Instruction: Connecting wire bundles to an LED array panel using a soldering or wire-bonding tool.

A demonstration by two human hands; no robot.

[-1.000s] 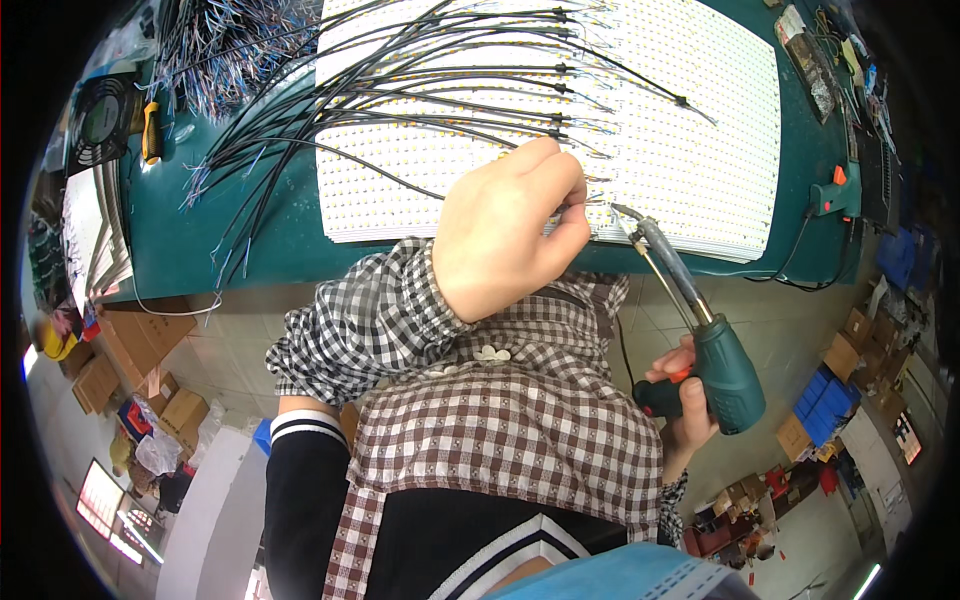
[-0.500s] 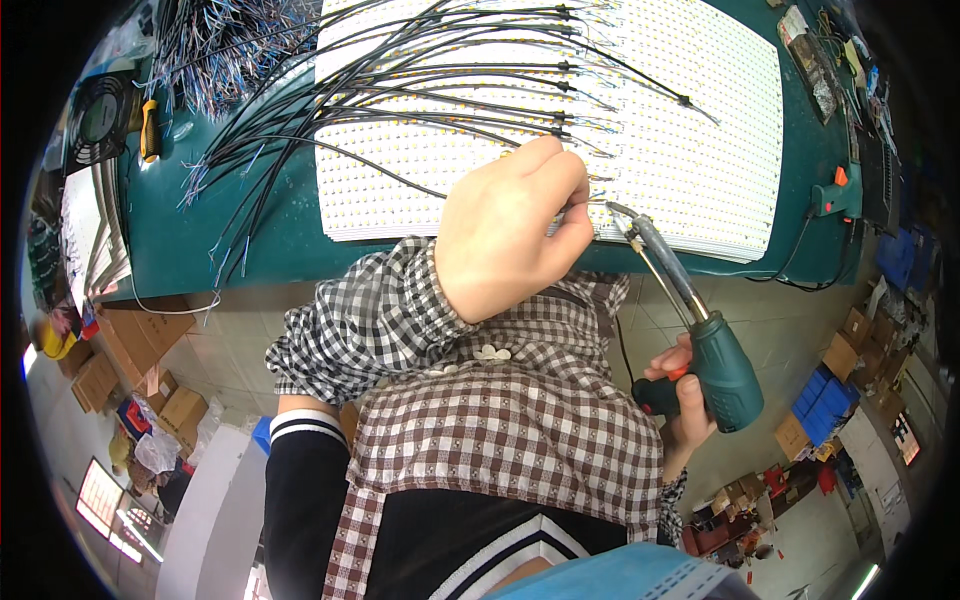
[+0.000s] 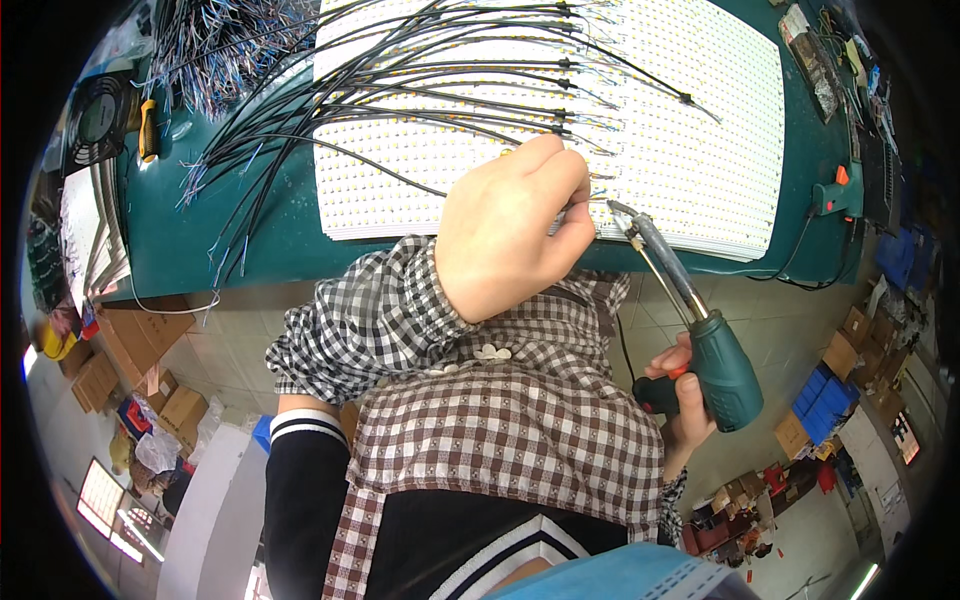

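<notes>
My left hand [image 3: 515,230] is closed on a black cable [image 3: 385,172], whose stripped wire ends come out past my fingertips over a white LED panel [image 3: 690,170]. My right hand [image 3: 685,400] grips the handle of a green soldering gun [image 3: 725,370]. Its metal tip reaches up and left to the wire ends by my left fingers; whether they touch is too small to tell. Other black cables [image 3: 450,75] lie in a row across the panel, with thin wire ends on its middle. One cable [image 3: 640,75] slants farther right than the others.
On the green table [image 3: 280,255] a bundle of loose wires [image 3: 225,50] lies at the far left, near a black fan [image 3: 100,120] and a yellow-handled screwdriver [image 3: 149,130]. Another green tool [image 3: 838,192] with a cord rests at the right edge. Cardboard boxes [image 3: 185,415] stand on the floor.
The panel and the cables on it have shifted very slightly. Both hands and the soldering gun stay almost where they were.
</notes>
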